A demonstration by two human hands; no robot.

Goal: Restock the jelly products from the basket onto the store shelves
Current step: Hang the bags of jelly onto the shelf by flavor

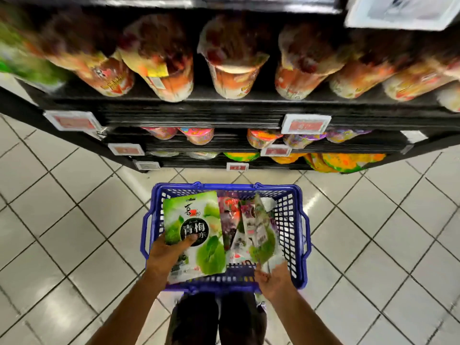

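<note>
In front of the shelves (pixel 199 105), the blue basket (pixel 290 220) sits on the floor (pixel 74 220). Our left hand (pixel 166 255) grips a green jelly bag (pixel 191 220) over it. Our right hand (pixel 273 280) meets a second bag (pixel 261 237); we cannot tell if it holds. We should lift slowly.

basket (pixel 288 215) plastic mesh | pouch (pixel 194 227) glossy film | floor (pixel 74 220) glazed tile

The single wide-angle head view looks forward and steeply down, the shelves (pixel 224 105) filling the upper frame and the basket (pixel 296 195) close below at lower centre on the tiled floor (pixel 74 220).
</note>
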